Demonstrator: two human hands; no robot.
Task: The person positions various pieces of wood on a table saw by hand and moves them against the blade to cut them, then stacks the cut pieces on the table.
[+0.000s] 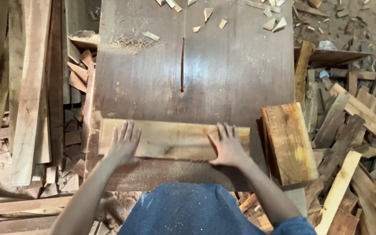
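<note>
Left hand (pixel 122 146) and right hand (pixel 226 146) flat on a pale plank (pixel 172 139), fingers apart — clamping nothing, blade slot (pixel 182 65) beyond fingertips, thick block (pixel 289 141) right of the fingers — on worktop (pixel 231 78).

Dark brown saw table (pixel 231 78), worn top, narrow blade slot (pixel 182 65) down its middle. Sawdust and small wood chips (pixel 208 14) at the far edge. Long planks (pixel 31 87) stacked left. Loose offcuts (pixel 353 130) heaped right over a dusty dirt floor (pixel 349 21). Even, soft light.
</note>
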